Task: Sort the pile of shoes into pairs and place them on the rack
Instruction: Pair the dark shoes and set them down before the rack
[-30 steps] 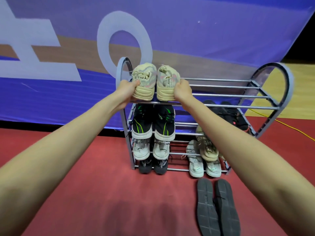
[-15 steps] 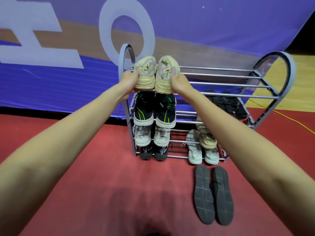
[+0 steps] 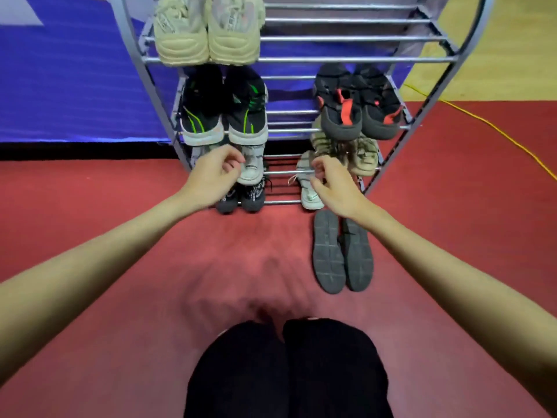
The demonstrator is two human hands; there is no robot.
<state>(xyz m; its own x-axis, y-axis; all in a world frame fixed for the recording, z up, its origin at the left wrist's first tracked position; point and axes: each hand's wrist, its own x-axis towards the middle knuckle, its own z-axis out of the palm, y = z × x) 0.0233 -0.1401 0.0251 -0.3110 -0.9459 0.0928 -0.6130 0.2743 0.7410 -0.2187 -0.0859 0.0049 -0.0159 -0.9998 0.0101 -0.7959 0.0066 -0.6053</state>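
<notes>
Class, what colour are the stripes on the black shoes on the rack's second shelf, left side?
Bright green stripes, seen best in the head view.

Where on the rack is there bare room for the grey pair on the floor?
Free: top shelf right of the beige pair; second shelf between the green-striped pair and red-accented pair. The lower shelves look crowded.

A yellow cable [image 3: 494,129] crosses the red floor [image 3: 105,224].
</notes>
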